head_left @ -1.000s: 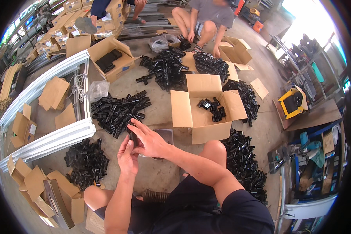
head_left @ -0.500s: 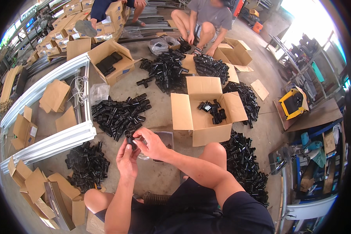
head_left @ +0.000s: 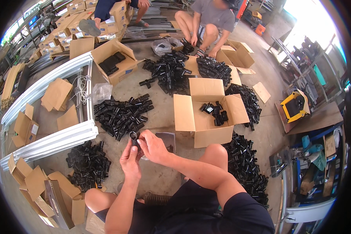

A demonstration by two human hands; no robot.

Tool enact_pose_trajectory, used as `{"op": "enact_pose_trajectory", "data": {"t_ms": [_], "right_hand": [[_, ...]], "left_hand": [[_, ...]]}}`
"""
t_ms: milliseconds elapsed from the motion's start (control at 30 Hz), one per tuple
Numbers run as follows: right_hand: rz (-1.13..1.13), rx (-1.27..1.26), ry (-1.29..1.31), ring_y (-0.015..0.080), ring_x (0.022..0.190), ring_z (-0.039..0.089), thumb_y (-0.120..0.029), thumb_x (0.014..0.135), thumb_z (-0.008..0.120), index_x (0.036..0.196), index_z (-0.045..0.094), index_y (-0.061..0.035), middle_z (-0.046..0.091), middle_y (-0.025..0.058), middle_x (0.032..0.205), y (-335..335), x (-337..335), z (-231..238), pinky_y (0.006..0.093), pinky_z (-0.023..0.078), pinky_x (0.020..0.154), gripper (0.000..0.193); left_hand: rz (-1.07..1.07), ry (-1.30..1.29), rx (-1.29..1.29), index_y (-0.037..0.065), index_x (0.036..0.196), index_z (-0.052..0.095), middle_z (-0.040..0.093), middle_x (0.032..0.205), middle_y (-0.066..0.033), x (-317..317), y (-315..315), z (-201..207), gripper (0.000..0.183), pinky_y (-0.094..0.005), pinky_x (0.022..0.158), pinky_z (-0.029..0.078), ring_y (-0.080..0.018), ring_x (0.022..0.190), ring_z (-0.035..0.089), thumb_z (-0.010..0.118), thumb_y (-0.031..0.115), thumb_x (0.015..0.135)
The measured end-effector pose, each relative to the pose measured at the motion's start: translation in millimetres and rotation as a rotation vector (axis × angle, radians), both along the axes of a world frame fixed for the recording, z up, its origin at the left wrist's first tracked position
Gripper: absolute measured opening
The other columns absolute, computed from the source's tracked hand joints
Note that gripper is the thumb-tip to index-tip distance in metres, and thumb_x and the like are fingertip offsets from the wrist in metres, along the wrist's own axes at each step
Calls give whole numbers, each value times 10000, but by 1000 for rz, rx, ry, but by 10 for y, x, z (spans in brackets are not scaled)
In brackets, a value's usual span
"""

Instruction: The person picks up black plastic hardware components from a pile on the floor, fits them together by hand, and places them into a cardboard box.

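Observation:
A black tubular pipe fitting with a round open end is held up in front of me. My left hand grips its lower part, fingers closed round it. My right hand is closed against its right side, thumb and fingers pinching there; any small part between them is too small to make out. Beyond the hands lies a heap of similar black fittings. Partly hidden behind my right hand is a shallow plastic tub. To the right stands an open cardboard box with a few black fittings inside.
More black fittings lie in heaps at the left, right and far middle. White metal profiles and cardboard boxes are on the left. A person squats at the far side; another person's legs show beyond.
The fitting has tipped so its round opening faces me more. My hands stay closed on it, and the right hand has shifted slightly. The whole view has moved a little.

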State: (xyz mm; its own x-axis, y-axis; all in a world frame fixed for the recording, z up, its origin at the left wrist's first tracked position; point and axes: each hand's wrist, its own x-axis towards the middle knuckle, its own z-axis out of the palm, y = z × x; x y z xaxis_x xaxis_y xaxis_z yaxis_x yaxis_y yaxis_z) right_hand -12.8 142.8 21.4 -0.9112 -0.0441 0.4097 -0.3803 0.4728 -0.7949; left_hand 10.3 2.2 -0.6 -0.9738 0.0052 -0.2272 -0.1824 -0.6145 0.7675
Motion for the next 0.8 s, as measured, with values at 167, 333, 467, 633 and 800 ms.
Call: {"op": "enact_pose_trajectory", "data": {"t_ms": [167, 333, 467, 633, 800], "right_hand": [[8, 107, 28, 341, 822, 663, -120, 966, 652, 1050, 524, -26, 618, 143, 977, 35, -28, -16, 421, 537, 699, 180], [99, -49, -11, 336, 821, 673, -136, 975, 645, 1062, 533, -25, 626, 146, 962, -8, -30, 62, 417, 538, 689, 180], [114, -85, -124, 334, 848, 687, -108, 976, 632, 1087, 535, -24, 631, 154, 992, 26, -32, 63, 397, 548, 721, 170], [110, 16, -17, 363, 796, 661, -98, 985, 600, 1053, 513, -11, 606, 162, 931, 57, -28, 39, 427, 524, 674, 140], [76, 80, 154, 390, 716, 606, -95, 991, 581, 951, 473, -19, 577, 164, 861, 74, -37, 57, 466, 469, 593, 138]], "left_hand": [[-6, -50, 47, 18, 1388, 592, 702, 1224, -106, 62, 28, 25, 386, -401, 900, 601, -230, 1012, 710, 626, 69, 1007], [51, -29, 90, 17, 1388, 588, 694, 1241, -117, -1, -17, 44, 387, -409, 915, 596, -233, 1004, 709, 626, 75, 1007], [20, -31, 84, 6, 1388, 585, 700, 1230, -122, -13, -35, 70, 386, -401, 911, 598, -229, 990, 711, 619, 68, 1009], [49, 85, -69, -36, 1389, 580, 712, 1203, -125, 29, 30, 132, 391, -364, 845, 620, -202, 969, 714, 608, 30, 1005], [39, 157, -167, -44, 1400, 568, 718, 1179, -129, 63, 44, 101, 402, -361, 833, 623, -194, 938, 717, 601, 2, 1002]]}}
